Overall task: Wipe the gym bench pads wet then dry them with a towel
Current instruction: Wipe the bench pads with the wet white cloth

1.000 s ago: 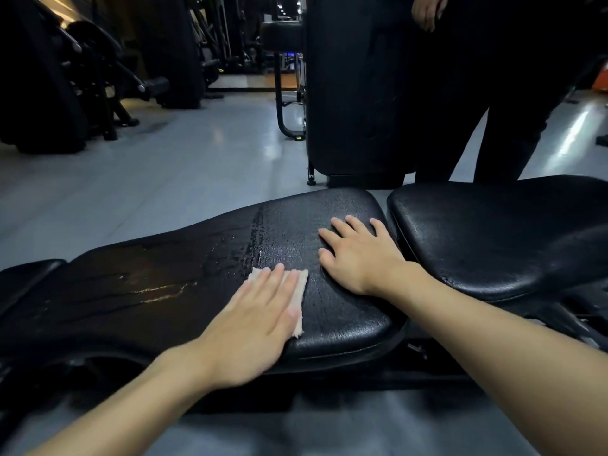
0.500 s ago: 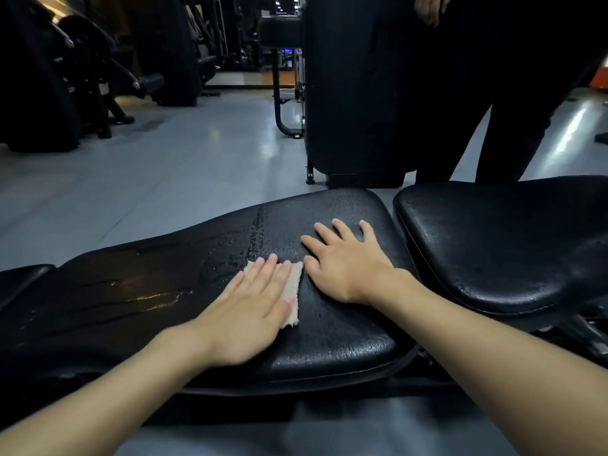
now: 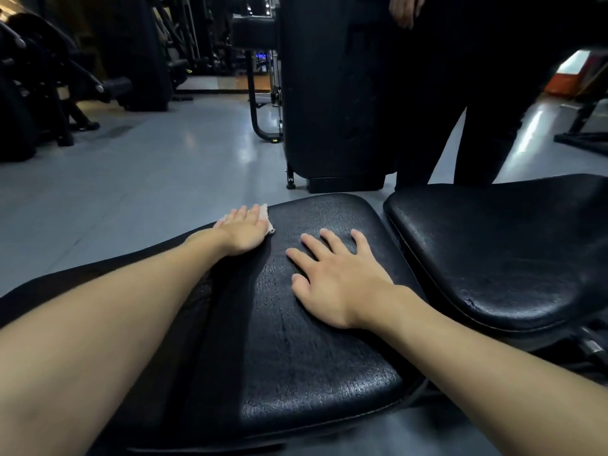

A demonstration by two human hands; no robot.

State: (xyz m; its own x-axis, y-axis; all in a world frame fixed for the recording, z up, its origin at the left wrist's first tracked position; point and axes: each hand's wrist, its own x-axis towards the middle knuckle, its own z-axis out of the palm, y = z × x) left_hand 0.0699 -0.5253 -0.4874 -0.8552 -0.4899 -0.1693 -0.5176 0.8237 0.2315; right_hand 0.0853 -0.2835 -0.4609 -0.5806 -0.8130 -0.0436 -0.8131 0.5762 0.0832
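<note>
Both bare forearms reach forward. The left hand (image 3: 245,233) lies flat farther out, palm down, fingers straight and together. The right hand (image 3: 335,278) rests nearer, palm down, fingers spread.

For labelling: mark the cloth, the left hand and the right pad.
cloth (image 3: 269,222), head view, its bare right corner.
left hand (image 3: 245,231), head view, back of the hand.
right pad (image 3: 493,255), head view, middle of its top.

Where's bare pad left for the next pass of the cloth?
Free: the whole seat pad on the right; near end of the long pad between both forearms; its far corner between cloth and seat pad. Crowded: mid-pad, where left hand presses the cloth and right hand lies flat.
</note>
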